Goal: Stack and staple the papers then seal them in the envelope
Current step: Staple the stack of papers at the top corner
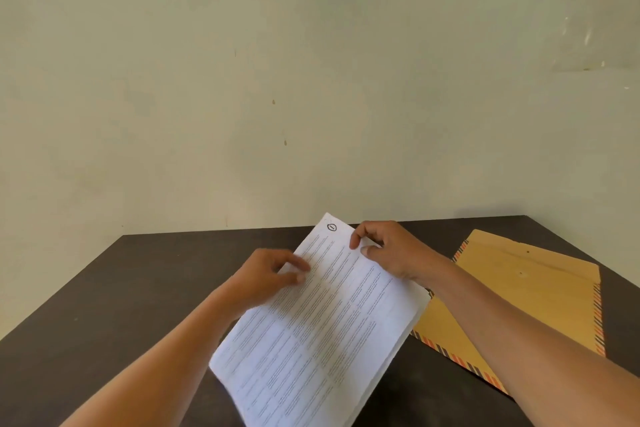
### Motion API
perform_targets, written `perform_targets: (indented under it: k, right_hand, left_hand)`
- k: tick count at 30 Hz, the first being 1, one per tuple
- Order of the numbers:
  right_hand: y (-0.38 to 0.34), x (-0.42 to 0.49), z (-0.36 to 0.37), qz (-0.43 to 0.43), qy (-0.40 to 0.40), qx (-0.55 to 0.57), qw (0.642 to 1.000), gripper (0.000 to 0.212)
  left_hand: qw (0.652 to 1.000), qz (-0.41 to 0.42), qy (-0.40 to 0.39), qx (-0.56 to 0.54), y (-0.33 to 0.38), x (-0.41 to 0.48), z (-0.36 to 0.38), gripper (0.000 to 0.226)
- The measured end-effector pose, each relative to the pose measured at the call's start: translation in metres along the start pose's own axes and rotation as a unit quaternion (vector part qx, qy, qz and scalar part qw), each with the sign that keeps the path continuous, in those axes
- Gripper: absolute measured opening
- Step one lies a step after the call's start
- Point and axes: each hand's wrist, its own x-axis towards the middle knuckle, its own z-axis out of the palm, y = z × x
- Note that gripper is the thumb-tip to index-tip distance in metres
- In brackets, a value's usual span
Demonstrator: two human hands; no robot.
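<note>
Holding the papers (322, 322) between them, the left hand (273, 274) pinches the left edge and the right hand (384, 250) pinches the top corner. Stacking looks underway; stapling and sealing are left, and the envelope (519, 288) lies just right of the right hand.

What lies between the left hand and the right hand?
Head view: the printed papers span between left hand and right hand, which both pinch them.

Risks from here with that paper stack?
1. The stack of white printed papers is pinched near its top by the left hand and right hand; its lower edges look fanned, so staples may fix misalignment.
2. The brown striped-edge envelope lies beneath the right forearm; a sweep might shove it off the dark table.
</note>
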Motion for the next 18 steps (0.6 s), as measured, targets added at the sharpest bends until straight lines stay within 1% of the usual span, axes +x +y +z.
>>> perform_targets:
  k: [1, 2, 3, 5, 7, 9, 15, 18]
  right_hand:
    - [0.002, -0.002, -0.002, 0.009, 0.005, -0.001, 1.000, 0.030]
    - [0.004, -0.004, -0.003, 0.023, 0.005, -0.004, 1.000, 0.027]
    - [0.008, -0.005, -0.004, 0.039, -0.001, -0.009, 0.999, 0.024]
    - [0.014, -0.008, -0.002, 0.064, -0.028, -0.039, 0.997, 0.021]
    - [0.018, -0.010, 0.001, 0.079, -0.041, -0.069, 0.994, 0.021]
    - [0.021, -0.011, 0.006, 0.090, -0.043, -0.079, 0.992, 0.021]
    - [0.034, -0.018, 0.036, 0.104, -0.070, -0.126, 0.984, 0.020]
    - [0.047, -0.022, 0.058, 0.110, -0.084, -0.170, 0.976, 0.019]
  left_hand:
    - [0.999, -0.012, -0.032, 0.040, -0.006, -0.004, -0.001, 0.010]
    - [0.996, -0.025, -0.045, 0.067, -0.013, -0.006, -0.002, 0.011]
    - [0.995, -0.036, -0.043, 0.077, -0.019, -0.008, -0.003, 0.012]
    - [0.996, -0.049, -0.010, 0.072, -0.025, -0.010, -0.004, 0.017]
    - [0.996, -0.045, 0.014, 0.072, -0.028, -0.009, -0.001, 0.018]
    - [0.995, -0.039, 0.021, 0.090, -0.029, -0.007, 0.002, 0.018]
    - [0.981, -0.044, 0.004, 0.188, -0.054, -0.006, 0.009, 0.017]
    - [0.971, -0.047, -0.010, 0.234, -0.071, -0.011, 0.016, 0.022]
